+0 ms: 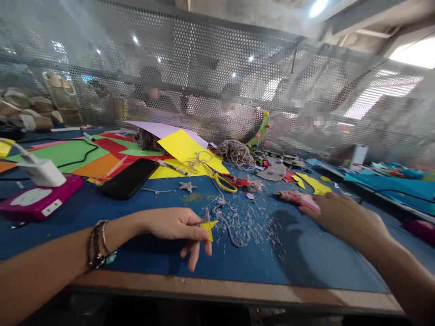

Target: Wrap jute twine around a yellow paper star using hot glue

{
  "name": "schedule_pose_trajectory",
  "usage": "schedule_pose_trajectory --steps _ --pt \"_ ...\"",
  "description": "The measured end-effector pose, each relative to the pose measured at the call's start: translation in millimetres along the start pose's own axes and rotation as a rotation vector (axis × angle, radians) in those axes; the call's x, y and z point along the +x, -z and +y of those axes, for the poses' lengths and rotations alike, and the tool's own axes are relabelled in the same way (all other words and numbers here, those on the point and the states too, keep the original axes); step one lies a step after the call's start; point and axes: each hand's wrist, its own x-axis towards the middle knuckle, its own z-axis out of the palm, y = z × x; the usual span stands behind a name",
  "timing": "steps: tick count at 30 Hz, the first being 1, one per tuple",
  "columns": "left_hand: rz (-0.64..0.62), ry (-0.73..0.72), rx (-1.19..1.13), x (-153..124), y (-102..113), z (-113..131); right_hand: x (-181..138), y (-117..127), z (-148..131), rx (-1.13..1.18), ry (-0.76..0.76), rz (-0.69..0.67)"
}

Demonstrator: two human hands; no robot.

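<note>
Thumb and fingers of my left hand (pixel 185 228) pinch a small pointed yellow paper piece (pixel 211 230) with a bit of grey cord (pixel 206 215) against it. At the right, my right hand (pixel 343 222) reaches over the table with its fingers around the rear of a pink tool with a narrow tip (pixel 299 199); part of the tool is hidden under the hand. Just beyond lies a cut yellow paper scrap (pixel 313 183). Yellow-handled scissors (pixel 226 181) rest mid-table, and a small grey star (pixel 188 186) lies to their left.
Grey fibre clippings (pixel 244 224) litter the blue tabletop (pixel 146 271). A black phone (pixel 131 179) and a magenta power strip (pixel 44 197) with a white charger (pixel 42 170) occupy the left. Coloured paper sheets (pixel 185 147) and a cord bundle (pixel 235 154) lie before a perforated metal screen (pixel 204 68); people sit beyond.
</note>
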Motion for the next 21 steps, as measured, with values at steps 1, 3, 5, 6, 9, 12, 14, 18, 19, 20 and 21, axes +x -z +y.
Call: schedule_pose_trajectory --steps 1,3,5,6,9,12,14,18,19,20,21 --pt "0.007 -0.002 0.000 0.3 -0.7 0.0 -1.2 2.6 -16.4 0.012 0.051 -0.070" --pt "0.025 -0.004 -0.002 0.8 -1.1 0.0 -3.9 5.8 -51.0 0.073 0.176 -0.240" --pt "0.034 -0.003 -0.005 1.2 -0.4 -0.3 -5.5 7.6 -82.6 0.140 0.304 -0.379" --pt "0.032 -0.002 -0.007 1.4 0.1 -0.6 -5.4 8.3 -95.5 0.160 0.356 -0.434" --pt "0.020 -0.001 -0.014 2.0 2.1 -1.7 -2.7 10.7 -120.7 0.146 0.382 -0.556" --pt "0.021 -0.007 -0.035 2.4 4.0 -2.5 -1.3 11.7 -130.3 0.143 0.391 -0.596" --pt "0.035 -0.018 -0.054 2.5 5.1 -3.1 -2.9 10.6 -132.6 0.144 0.384 -0.608" --pt "0.073 -0.034 -0.092 2.8 7.1 -5.0 -7.6 8.8 -132.3 0.178 0.355 -0.653" --pt "0.078 -0.037 -0.099 3.1 7.4 -5.5 -7.7 10.0 -131.1 0.212 0.360 -0.672" --pt "0.081 -0.038 -0.103 3.4 7.6 -5.9 -6.7 12.1 -129.3 0.257 0.379 -0.694" --pt "0.084 -0.041 -0.106 3.7 7.8 -6.2 -4.3 15.1 -127.0 0.309 0.411 -0.717"
